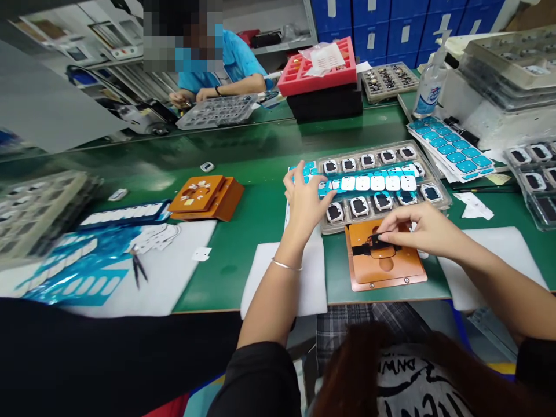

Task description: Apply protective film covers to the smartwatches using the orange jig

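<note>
My left hand [303, 200] reaches over the left end of a blue film strip [376, 183] that carries white stickers. Its thumb and fingers are spread; I cannot tell whether they press on the film. The strip lies across a clear plastic tray [354, 226] of small white-rimmed frames with dark centres. My right hand [412, 229] pinches a small black part [376, 239] at the middle of an orange fixture plate [365, 275]. A black band extends leftward from that part. Fingertips partly cover the part.
To the left stand a second orange fixture [197, 194], tweezers [138, 267] and loose white stickers [160, 238]. Blue sticker sheets [456, 147] and a pump bottle [430, 87] are at the right. A red tray [319, 66] tops a black box. A co-worker [238, 58] sits opposite.
</note>
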